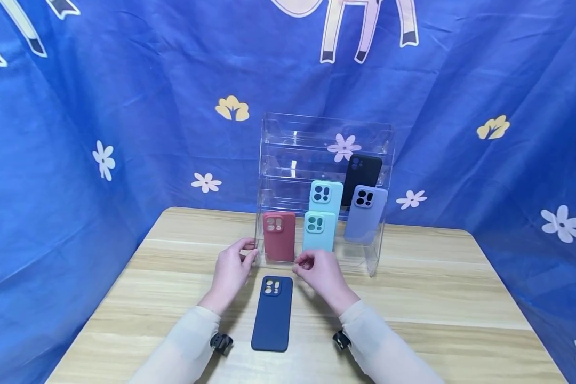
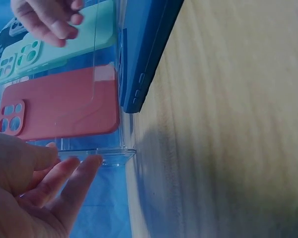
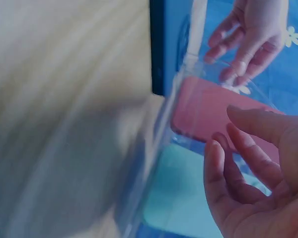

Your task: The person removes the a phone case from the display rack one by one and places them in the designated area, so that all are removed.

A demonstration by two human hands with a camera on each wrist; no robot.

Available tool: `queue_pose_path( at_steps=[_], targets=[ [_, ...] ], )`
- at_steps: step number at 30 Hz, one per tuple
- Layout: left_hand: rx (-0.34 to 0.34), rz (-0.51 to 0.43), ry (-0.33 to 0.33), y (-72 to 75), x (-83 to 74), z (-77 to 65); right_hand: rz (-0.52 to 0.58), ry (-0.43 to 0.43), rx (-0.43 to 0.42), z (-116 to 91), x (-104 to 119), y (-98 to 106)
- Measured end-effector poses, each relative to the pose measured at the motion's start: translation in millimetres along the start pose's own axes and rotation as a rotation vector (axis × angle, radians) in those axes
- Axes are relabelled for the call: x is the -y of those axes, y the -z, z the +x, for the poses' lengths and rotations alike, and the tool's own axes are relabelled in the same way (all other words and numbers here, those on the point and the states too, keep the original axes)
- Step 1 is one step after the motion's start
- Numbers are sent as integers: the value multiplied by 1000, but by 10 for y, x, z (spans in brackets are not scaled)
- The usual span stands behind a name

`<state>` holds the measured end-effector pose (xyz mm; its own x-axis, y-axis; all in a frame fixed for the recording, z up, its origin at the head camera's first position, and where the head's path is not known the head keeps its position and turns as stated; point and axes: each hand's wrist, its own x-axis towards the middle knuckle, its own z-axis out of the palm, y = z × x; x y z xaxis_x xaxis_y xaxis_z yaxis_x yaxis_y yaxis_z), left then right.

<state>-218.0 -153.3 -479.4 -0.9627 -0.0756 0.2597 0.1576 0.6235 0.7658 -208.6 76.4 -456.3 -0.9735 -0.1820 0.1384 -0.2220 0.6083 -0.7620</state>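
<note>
A dark blue phone case (image 1: 272, 313) lies flat on the wooden table, camera cutouts facing up, between my two hands. My left hand (image 1: 246, 257) is empty, its straight fingers (image 2: 84, 171) at the front left corner of a clear tiered stand (image 1: 324, 140). My right hand (image 1: 305, 263) hovers empty and loosely curled at the stand's front lip, below a teal case (image 1: 319, 230). A red case (image 1: 279, 236) leans on the lowest tier between the hands, seen close in the left wrist view (image 2: 64, 104) and blurred in the right wrist view (image 3: 203, 109).
The stand also holds a second teal case (image 1: 326, 196), a lavender case (image 1: 365, 213) and a black case (image 1: 362, 173). A blue flowered cloth (image 1: 101, 160) hangs behind and beside the table (image 1: 437, 298).
</note>
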Motion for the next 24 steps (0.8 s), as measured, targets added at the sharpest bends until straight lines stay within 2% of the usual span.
queue_pose_path(
  at_steps=[10, 24],
  targets=[
    [9, 8, 0, 5, -4, 7, -28, 137, -171, 121, 14, 378],
    [-3, 44, -19, 0, 21, 23, -49, 223, -424, 306, -44, 800]
  ],
)
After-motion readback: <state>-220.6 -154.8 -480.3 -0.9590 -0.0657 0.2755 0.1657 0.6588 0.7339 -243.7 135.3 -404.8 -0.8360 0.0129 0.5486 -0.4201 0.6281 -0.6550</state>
